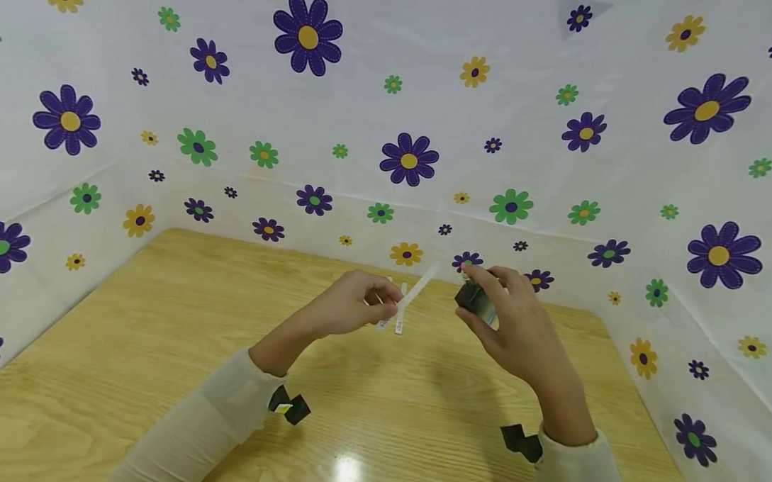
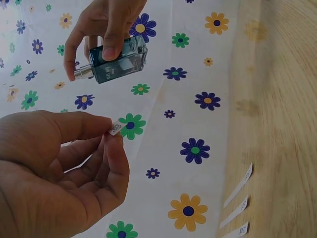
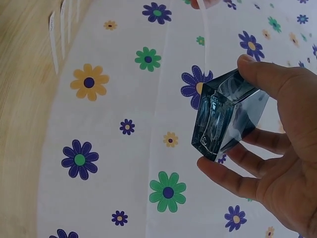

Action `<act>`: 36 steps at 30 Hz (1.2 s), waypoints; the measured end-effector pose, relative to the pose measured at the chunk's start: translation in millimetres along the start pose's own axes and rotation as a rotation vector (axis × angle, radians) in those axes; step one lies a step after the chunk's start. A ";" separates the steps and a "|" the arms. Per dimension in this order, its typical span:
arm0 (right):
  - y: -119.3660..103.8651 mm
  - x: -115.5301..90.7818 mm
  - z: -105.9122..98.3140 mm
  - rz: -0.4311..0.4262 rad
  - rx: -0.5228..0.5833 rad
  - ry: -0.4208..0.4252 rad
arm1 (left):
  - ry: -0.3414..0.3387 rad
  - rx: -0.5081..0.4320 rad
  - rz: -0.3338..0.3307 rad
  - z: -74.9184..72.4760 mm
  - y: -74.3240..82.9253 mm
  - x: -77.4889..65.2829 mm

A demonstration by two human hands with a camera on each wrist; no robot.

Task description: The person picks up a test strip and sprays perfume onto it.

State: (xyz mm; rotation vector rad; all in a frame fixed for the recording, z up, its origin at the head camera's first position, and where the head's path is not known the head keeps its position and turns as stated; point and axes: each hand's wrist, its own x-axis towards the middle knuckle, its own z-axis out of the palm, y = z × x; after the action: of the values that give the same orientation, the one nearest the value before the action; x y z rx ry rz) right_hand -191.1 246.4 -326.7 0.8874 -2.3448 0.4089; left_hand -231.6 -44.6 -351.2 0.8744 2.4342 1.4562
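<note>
Between thumb and fingertips my left hand [image 1: 352, 304] pinches the labelled end of a white paper test strip [image 1: 419, 286], whose free end slants up to the right. My right hand [image 1: 520, 324] grips a blue-green glass perfume bottle [image 2: 119, 62], held tilted with its silver spray nozzle [image 2: 83, 73] toward the strip. The index finger lies at the nozzle's top. In the right wrist view the bottle's thick glass base [image 3: 213, 124] faces the camera. The bottle and the strip are apart, both raised over the table.
Several more labelled paper strips [image 2: 239, 186] lie on the wooden table [image 1: 198, 319] beyond my left hand. A white cloth [image 1: 339, 112] printed with flowers stands as a wall behind and along both sides. Black angular pieces [image 1: 291, 406] sit at each wrist.
</note>
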 end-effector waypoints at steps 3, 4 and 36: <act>0.8 0.4 0.5 0.010 0.012 -0.008 | 0.011 -0.019 -0.022 1.4 -6.1 4.3; 1.6 0.3 0.8 0.015 0.015 -0.011 | 0.012 -0.027 -0.029 2.2 -8.4 6.6; 75.2 -13.3 44.3 0.398 0.497 -0.238 | 0.107 -0.299 -0.366 46.3 -55.8 85.9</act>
State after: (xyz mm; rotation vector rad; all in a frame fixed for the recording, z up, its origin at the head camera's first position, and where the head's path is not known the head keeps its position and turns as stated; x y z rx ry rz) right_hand -252.8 287.1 -374.9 0.7023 -2.6962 1.1434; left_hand -303.6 19.0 -409.6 0.2789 2.2093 1.6888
